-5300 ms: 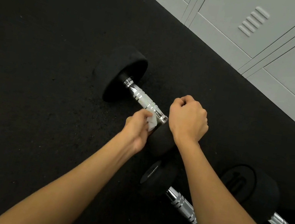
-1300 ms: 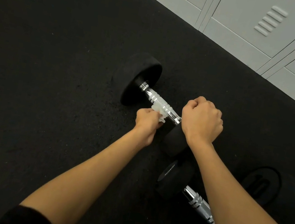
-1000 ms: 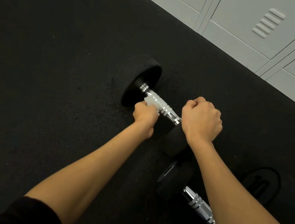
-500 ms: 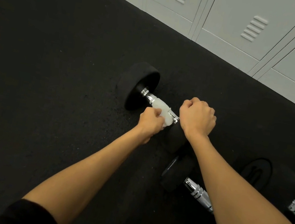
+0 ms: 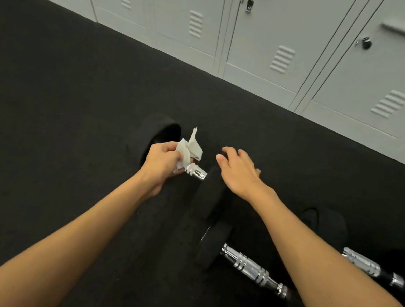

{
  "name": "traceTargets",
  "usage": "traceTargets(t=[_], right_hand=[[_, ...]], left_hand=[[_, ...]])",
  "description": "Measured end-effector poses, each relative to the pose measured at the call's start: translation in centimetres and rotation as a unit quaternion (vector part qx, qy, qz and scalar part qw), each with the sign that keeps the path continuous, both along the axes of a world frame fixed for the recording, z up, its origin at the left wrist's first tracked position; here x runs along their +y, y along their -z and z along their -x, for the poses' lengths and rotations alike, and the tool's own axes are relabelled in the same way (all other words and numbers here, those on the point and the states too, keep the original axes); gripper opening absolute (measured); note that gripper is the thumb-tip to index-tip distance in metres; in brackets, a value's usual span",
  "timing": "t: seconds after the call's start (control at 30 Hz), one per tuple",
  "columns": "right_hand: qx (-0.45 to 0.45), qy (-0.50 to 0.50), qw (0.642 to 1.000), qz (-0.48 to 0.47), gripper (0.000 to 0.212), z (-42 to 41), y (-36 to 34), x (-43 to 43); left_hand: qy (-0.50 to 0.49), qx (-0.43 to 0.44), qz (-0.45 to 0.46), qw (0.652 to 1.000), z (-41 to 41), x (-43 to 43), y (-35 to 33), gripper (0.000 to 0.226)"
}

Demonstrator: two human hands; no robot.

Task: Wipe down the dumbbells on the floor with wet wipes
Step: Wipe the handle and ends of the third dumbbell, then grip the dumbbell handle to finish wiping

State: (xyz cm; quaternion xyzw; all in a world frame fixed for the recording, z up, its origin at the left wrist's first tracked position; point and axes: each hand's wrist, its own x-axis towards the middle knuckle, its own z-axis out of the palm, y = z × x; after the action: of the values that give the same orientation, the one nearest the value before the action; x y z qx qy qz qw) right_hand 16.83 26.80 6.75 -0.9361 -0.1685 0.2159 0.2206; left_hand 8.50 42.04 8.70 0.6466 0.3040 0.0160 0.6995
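A black dumbbell with a chrome handle lies on the dark floor in the middle of the head view. My left hand is closed around a crumpled white wet wipe at the handle, and it hides most of the chrome. My right hand hovers over the dumbbell's near weight head with its fingers spread, holding nothing. A second dumbbell lies nearer me on the right. A third dumbbell shows behind my right forearm.
Grey metal lockers line the far edge of the black rubber floor. The floor stretches wide to the left of the dumbbells.
My right hand has opened from a fist on the near weight head and lifted off it. My left hand with the wipe has slid toward the far head. The camera has tilted up.
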Motion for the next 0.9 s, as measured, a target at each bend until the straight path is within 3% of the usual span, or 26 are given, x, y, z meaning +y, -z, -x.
traceTargets(t=[0.23,0.47,0.7,0.9], right_hand=[[-0.06,-0.045,0.994,-0.082,0.046,-1.8,-6.2,-3.9],[-0.118,-0.1,0.978,-0.143,0.063,-1.4,-14.2,-9.2],[-0.084,0.072,0.958,-0.263,0.009,-1.5,-19.2,-18.3],[-0.02,0.187,0.922,-0.337,0.02,1.9,-22.3,-27.2]], left_hand=[[0.056,-0.082,-0.004,0.995,-2.7,-2.7,-5.1,0.025],[0.181,-0.147,-0.01,0.972,-5.0,-7.2,-10.6,0.033],[0.233,-0.173,-0.013,0.957,-7.0,-14.2,-14.4,0.037],[0.341,-0.195,0.05,0.918,-7.9,-24.2,-16.1,0.028]])
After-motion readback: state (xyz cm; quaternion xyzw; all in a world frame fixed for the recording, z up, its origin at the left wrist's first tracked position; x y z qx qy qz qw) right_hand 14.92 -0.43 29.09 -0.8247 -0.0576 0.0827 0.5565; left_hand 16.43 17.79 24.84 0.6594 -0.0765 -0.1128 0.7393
